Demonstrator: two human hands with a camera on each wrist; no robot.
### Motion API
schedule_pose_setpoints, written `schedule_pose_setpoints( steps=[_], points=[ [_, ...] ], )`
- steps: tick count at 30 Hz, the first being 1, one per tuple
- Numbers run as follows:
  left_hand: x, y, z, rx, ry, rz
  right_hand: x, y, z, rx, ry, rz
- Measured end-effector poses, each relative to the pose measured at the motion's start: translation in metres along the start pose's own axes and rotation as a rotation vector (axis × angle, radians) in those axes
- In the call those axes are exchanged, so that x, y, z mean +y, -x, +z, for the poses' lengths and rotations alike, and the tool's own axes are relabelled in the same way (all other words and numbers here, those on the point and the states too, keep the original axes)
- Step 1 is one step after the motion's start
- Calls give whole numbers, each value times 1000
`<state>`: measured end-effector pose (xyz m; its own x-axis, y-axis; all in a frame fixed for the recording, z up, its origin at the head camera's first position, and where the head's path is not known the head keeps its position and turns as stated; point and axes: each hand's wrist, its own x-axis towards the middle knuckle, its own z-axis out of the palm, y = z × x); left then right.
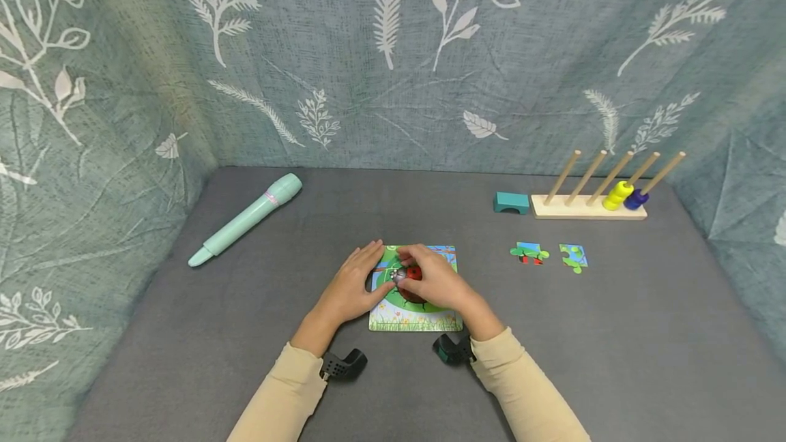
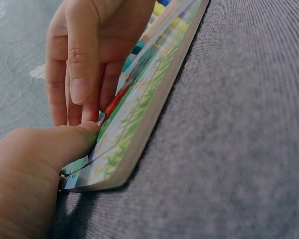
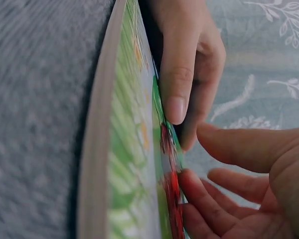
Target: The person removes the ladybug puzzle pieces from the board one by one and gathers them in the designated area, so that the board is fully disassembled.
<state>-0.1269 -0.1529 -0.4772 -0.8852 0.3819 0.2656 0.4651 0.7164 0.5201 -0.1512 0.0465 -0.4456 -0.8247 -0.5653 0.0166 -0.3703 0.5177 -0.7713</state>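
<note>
A square puzzle board with a ladybug picture lies flat in the middle of the table. My left hand rests along its left edge, fingers stretched forward and thumb reaching over the picture. Above the ladybug is my right hand. In the right wrist view its fingertips touch the red part of the picture, while the thumb stands apart from it. Seen from the left wrist, the left thumb lies over the board near the right hand's fingers. The hands cover part of the picture.
Two loose puzzle pieces lie to the right, one with red spots and one blue and green. Behind them stand a teal arch block and a wooden peg stand with yellow and dark blue beads. A mint-green tube-like object lies at left.
</note>
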Motion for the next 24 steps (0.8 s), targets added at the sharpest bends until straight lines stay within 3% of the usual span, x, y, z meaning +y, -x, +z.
schedule_pose_setpoints(
  steps=[6,18,24],
  points=[
    [1,1,1,10,-1,4,0,-1,3,59,-34,64],
    [2,2,2,-5,-4,-46,3,-7,14,108,88,28],
    [1,1,2,-1,-7,-44,3,-7,19,150,95,-8]
  ],
)
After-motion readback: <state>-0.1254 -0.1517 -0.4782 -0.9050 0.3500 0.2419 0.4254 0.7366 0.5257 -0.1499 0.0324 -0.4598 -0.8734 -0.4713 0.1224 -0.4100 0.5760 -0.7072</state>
